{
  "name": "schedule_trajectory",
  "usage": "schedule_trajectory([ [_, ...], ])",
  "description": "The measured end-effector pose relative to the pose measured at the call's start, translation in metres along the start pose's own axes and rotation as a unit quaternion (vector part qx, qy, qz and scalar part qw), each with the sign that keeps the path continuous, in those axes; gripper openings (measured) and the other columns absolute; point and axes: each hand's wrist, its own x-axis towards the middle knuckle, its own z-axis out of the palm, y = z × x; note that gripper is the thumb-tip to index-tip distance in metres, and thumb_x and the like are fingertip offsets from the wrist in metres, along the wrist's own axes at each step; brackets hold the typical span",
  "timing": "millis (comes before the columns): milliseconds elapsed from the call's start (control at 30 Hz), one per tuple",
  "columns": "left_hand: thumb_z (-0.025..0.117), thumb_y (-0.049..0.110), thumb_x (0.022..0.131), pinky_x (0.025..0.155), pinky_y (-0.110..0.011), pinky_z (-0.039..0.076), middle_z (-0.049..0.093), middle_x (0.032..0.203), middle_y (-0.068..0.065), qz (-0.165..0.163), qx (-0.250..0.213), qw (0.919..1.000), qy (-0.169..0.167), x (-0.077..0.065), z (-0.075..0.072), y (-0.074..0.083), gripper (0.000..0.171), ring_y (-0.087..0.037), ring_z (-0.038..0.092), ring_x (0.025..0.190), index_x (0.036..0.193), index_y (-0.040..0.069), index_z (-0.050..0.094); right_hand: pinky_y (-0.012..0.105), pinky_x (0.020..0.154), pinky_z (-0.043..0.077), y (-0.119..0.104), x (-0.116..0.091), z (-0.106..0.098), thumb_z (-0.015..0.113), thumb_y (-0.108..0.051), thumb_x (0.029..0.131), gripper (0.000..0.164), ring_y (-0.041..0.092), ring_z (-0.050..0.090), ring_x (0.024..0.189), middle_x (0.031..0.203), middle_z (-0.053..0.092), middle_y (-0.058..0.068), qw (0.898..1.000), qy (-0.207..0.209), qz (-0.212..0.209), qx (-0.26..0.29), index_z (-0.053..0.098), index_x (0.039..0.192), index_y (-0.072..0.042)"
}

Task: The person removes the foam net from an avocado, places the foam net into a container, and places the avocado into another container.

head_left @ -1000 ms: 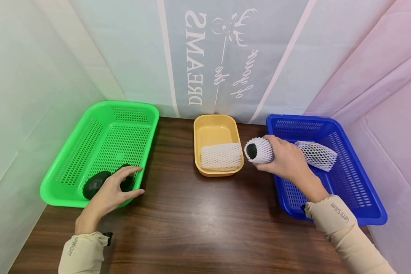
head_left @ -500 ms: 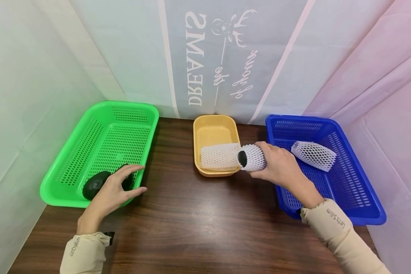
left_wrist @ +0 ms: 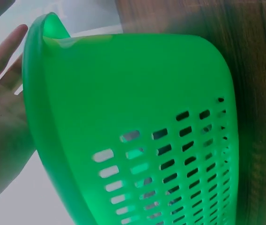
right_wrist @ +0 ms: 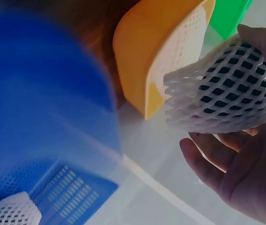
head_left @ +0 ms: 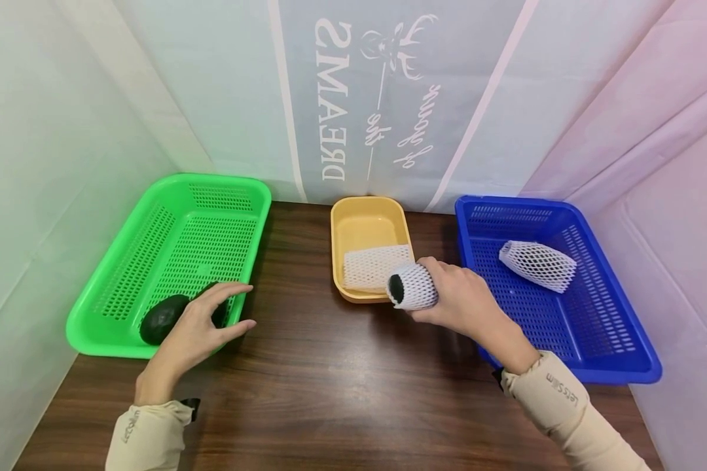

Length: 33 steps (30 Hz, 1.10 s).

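My right hand (head_left: 468,301) grips a dark avocado in a white foam net sleeve (head_left: 419,286), above the front right corner of the yellow tray (head_left: 365,226). In the right wrist view, the avocado's dark skin shows through the sleeve (right_wrist: 226,89). Flat white foam net sleeves (head_left: 371,265) lie in the tray. My left hand (head_left: 191,337) hovers over the front of the green basket (head_left: 79,327), fingers and thumb spread apart. Beneath it are a dark avocado (head_left: 163,318) and another dark one, mostly hidden. From the left wrist, the basket's outer wall (left_wrist: 123,84) fills the view.
On the right stands a blue basket (head_left: 636,340), holding one sleeved fruit (head_left: 538,265). All three containers sit on a dark wooden table (head_left: 324,386). Behind them hangs a printed cloth (head_left: 365,98), with pale fabric walls on both sides.
My right hand has carried the sleeved avocado left and toward me, from the blue basket's edge to the yellow tray's corner. My left hand has barely shifted.
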Motion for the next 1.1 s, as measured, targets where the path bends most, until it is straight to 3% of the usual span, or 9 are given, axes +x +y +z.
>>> schedule_trajectory([
  [267, 0.081, 0.017, 0.083, 0.100, -0.058, 0.046, 0.058, 0.136, -0.013, 0.024, -0.001, 0.9995, 0.019, 0.001, 0.004, 0.007, 0.054, -0.036, 0.050, 0.130, 0.132, 0.011, 0.060, 0.045, 0.064, 0.055, -0.016, -0.006, 0.015, 0.089, -0.045, 0.059, 0.080, 0.026, 0.068, 0.081, 0.101, 0.072, 0.010, 1.000, -0.013, 0.011, 0.019, 0.056, 0.123, -0.010],
  [667, 0.082, 0.015, 0.082, 0.100, -0.054, 0.047, 0.061, 0.133, -0.010, 0.040, -0.023, 0.9989, 0.012, 0.007, 0.017, 0.014, 0.053, -0.032, 0.055, 0.127, 0.131, 0.012, 0.062, 0.043, 0.067, 0.057, -0.021, -0.013, 0.047, 0.089, -0.046, 0.059, 0.078, 0.022, 0.068, 0.084, 0.104, 0.072, 0.005, 0.997, -0.031, 0.031, 0.064, 0.059, 0.123, -0.015],
  [867, 0.083, 0.014, 0.081, 0.101, -0.055, 0.046, 0.064, 0.130, -0.014, 0.054, -0.021, 0.9981, 0.022, 0.009, 0.022, 0.018, 0.050, -0.034, 0.056, 0.124, 0.128, 0.011, 0.065, 0.041, 0.065, 0.055, -0.022, -0.017, 0.059, 0.088, -0.048, 0.059, 0.078, 0.020, 0.067, 0.084, 0.103, 0.072, 0.003, 0.996, -0.053, 0.036, 0.058, 0.059, 0.123, -0.016],
  [1100, 0.084, 0.016, 0.080, 0.104, -0.052, 0.046, 0.063, 0.130, -0.010, 0.047, -0.020, 0.9986, 0.012, 0.011, 0.030, 0.024, 0.051, -0.030, 0.056, 0.125, 0.127, 0.012, 0.065, 0.040, 0.064, 0.055, -0.023, -0.018, 0.069, 0.088, -0.049, 0.057, 0.078, 0.021, 0.068, 0.080, 0.099, 0.072, 0.004, 0.998, -0.048, 0.013, 0.035, 0.059, 0.120, -0.014],
])
